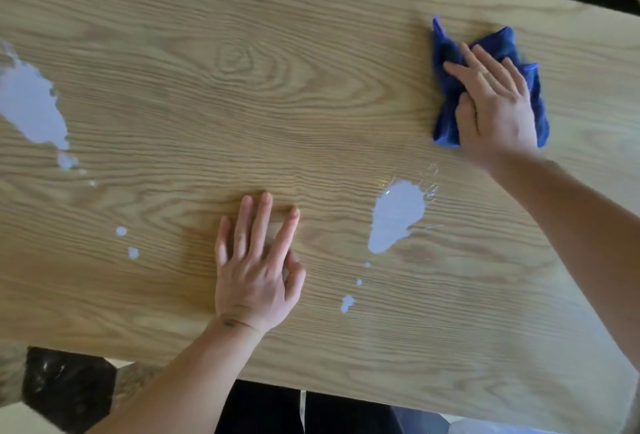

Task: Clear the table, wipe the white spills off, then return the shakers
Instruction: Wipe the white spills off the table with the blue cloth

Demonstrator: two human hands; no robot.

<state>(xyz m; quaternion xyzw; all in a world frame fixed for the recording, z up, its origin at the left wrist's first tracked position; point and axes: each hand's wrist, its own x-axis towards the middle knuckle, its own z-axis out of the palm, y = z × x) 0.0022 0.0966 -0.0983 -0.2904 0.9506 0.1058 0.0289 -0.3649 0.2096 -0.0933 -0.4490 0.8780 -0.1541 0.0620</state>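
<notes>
Under right hand [495,111] fingers [485,68], blue cloth [446,94]

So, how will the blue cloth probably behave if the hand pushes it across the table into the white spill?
The blue cloth looks soft and crumpled under the right hand, so it would probably fold and bunch rather than slide flat. It seems light, so it likely needs the palm pressing down. On reaching the white spill, it would probably soak up some of it and may smear the rest.
</notes>
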